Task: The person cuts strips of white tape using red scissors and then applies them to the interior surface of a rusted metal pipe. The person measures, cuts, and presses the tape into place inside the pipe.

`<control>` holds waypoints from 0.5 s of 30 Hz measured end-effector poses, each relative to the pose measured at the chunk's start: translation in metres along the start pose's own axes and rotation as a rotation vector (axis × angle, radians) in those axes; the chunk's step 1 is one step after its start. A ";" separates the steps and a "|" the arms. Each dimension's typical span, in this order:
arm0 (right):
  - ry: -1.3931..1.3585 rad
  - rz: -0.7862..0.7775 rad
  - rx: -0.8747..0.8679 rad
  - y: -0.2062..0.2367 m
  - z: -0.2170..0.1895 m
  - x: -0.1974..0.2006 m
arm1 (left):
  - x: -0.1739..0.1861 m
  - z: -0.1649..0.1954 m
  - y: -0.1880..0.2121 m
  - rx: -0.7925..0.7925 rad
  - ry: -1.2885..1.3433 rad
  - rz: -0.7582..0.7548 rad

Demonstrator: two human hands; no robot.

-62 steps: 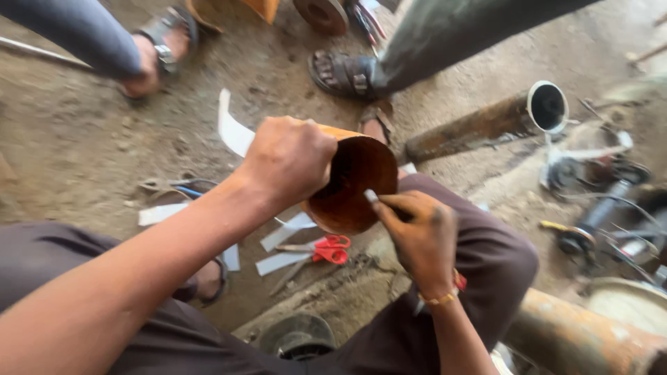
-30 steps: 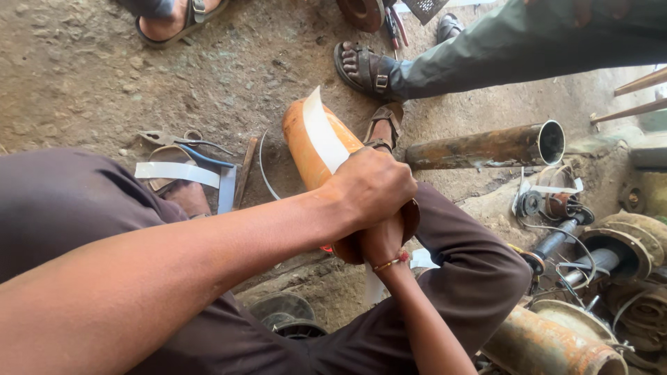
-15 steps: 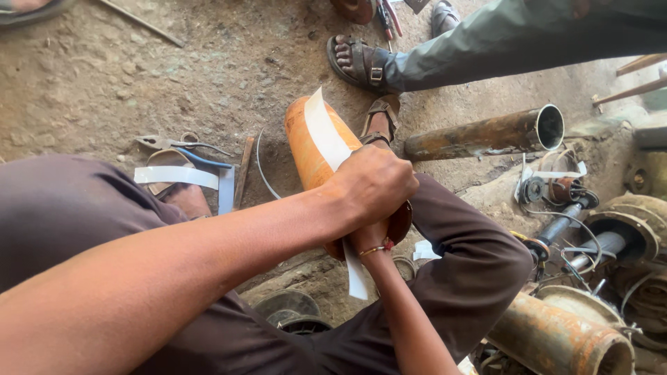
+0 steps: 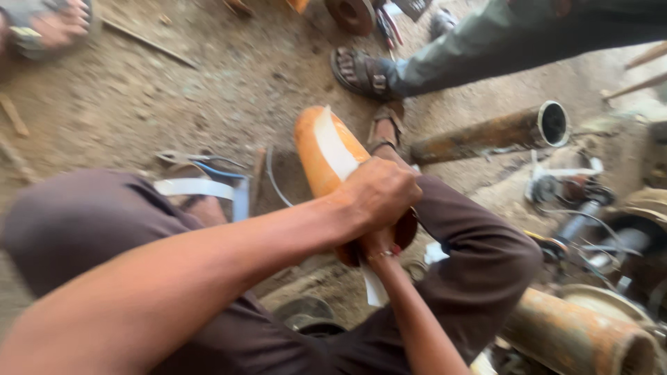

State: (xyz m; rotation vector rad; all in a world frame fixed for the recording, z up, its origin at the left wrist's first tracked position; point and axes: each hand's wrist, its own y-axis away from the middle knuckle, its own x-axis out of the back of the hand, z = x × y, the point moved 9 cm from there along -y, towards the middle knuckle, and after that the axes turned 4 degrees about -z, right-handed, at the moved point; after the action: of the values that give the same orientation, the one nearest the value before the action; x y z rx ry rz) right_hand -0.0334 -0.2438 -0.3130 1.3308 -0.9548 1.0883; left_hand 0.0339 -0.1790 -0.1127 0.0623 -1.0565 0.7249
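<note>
Orange pipe (image 4: 316,156), with a white strip (image 4: 335,149) laid along its length, rests across the seated person's lap, its far end pointing away from the hands toward the dirt floor (image 4: 174,90). Propped on the thigh this way, it appears steadied so both hands can work at the near end. The left hand (image 4: 379,194) is closed over the pipe's near end, fingers curled tight around it and pinning the strip where it passes beneath. The right hand (image 4: 375,244) sits directly under the left, mostly hidden; only its wrist, with a thin bracelet (image 4: 384,254), and the strip's loose tail (image 4: 374,286) hanging below it are visible, so whether it is closed cannot be told. To the right of the hands lies a rusty metal tube (image 4: 486,133); beyond them another person's sandalled foot (image 4: 361,73) stands on the floor. More white strips (image 4: 194,189) lie to the left of the hands.
</note>
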 end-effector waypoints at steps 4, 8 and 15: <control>-0.010 -0.018 -0.014 0.007 -0.002 0.003 | 0.006 0.004 0.001 -0.068 -0.035 0.007; -0.023 -0.014 -0.007 0.004 -0.006 0.006 | 0.017 0.011 0.004 -0.081 -0.038 0.096; -0.040 -0.016 0.026 -0.011 -0.007 0.010 | 0.005 0.014 0.003 -0.049 -0.030 -0.025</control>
State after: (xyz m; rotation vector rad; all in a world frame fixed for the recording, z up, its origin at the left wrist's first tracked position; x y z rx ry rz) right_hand -0.0203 -0.2358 -0.3064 1.3834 -0.9610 1.0684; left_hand 0.0233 -0.1793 -0.1025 0.0440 -1.1000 0.6770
